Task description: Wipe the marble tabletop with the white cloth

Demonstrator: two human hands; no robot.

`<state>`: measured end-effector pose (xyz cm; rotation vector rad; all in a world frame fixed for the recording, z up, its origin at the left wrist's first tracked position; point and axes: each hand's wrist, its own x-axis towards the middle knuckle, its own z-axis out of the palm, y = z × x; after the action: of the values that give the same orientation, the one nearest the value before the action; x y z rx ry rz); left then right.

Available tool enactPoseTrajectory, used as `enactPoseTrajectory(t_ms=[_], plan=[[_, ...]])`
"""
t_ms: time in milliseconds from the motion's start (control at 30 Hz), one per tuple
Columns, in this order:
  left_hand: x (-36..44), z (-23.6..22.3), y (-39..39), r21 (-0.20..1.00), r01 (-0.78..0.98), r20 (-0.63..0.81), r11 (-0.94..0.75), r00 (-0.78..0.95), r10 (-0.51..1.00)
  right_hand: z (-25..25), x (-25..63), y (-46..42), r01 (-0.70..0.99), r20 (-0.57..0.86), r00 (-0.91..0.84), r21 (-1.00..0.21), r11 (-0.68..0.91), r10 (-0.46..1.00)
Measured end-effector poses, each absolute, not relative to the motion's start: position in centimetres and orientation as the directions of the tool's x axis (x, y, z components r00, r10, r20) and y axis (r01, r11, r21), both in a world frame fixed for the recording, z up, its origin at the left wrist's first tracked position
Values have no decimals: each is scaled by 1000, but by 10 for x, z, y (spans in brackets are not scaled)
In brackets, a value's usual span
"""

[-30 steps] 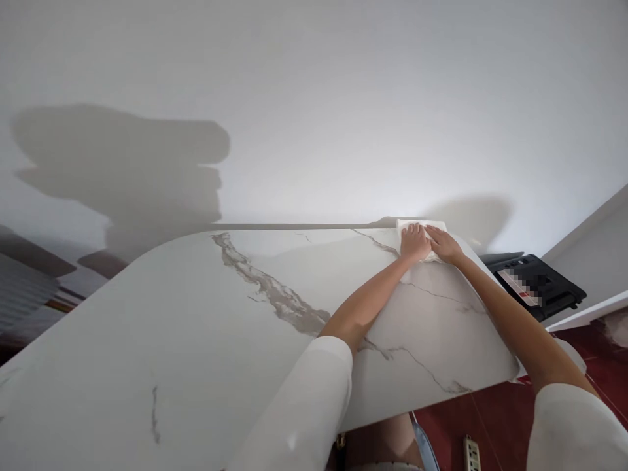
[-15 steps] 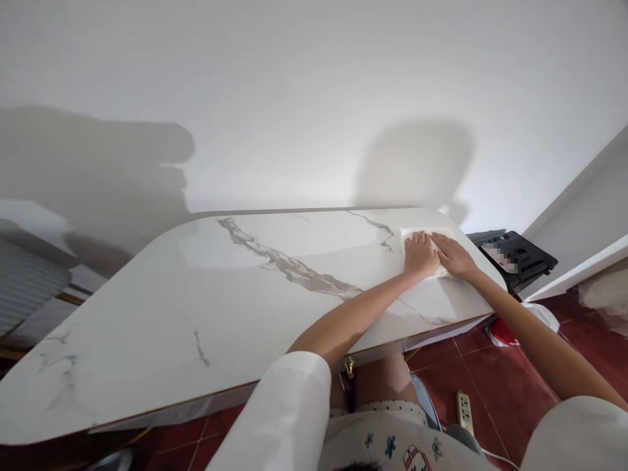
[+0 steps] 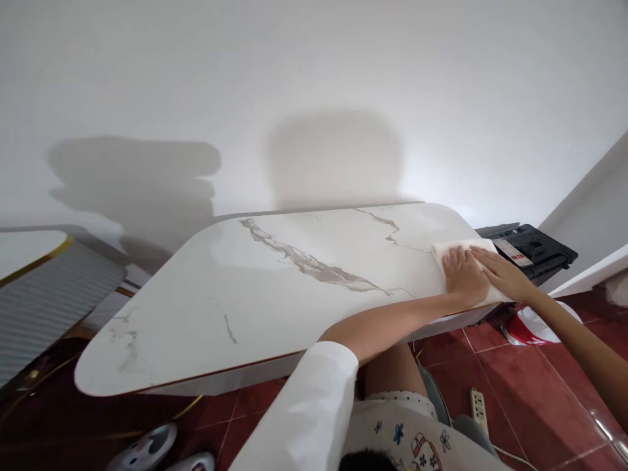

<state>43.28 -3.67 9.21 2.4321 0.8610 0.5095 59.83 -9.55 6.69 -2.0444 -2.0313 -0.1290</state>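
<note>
A folded white cloth (image 3: 440, 251) lies on the right end of the white marble-patterned table (image 3: 304, 288). My left hand (image 3: 464, 273) rests flat on the cloth, fingers pointing away from me and slightly bent. Beside it, my right hand (image 3: 503, 271) presses down with outstretched fingers, their tips close to the left hand's. Both palms hide much of the cloth, which reaches the table's front right edge.
A black case (image 3: 544, 252) with a label stands just past the table's right end. On the red tiled floor are a power strip (image 3: 477, 409), a red and white bag-like item (image 3: 534, 326) and slippers (image 3: 147, 448). A ribbed grey cabinet (image 3: 53, 294) stands at left.
Both hands have slid the cloth rightward and toward me, from near the table's far right part to its front right edge. The camera view has shifted too, showing more at the left.
</note>
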Motion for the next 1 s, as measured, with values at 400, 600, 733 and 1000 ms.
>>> enactPoseTrajectory(t_ms=[400,600,733,1000], plan=[[517,76,30,416,482,363,-771,689,627,56,687,-16,979,253,64,-203,-11,965],[542,75,85,413,500,348,-761,686,639,61,699,45,967,229,184,-215,-134,956],[553,74,117,410,501,343,-762,690,637,63,702,76,955,216,254,-214,-208,943],[557,69,164,417,481,352,-771,696,625,74,690,117,952,201,289,-163,-259,936]])
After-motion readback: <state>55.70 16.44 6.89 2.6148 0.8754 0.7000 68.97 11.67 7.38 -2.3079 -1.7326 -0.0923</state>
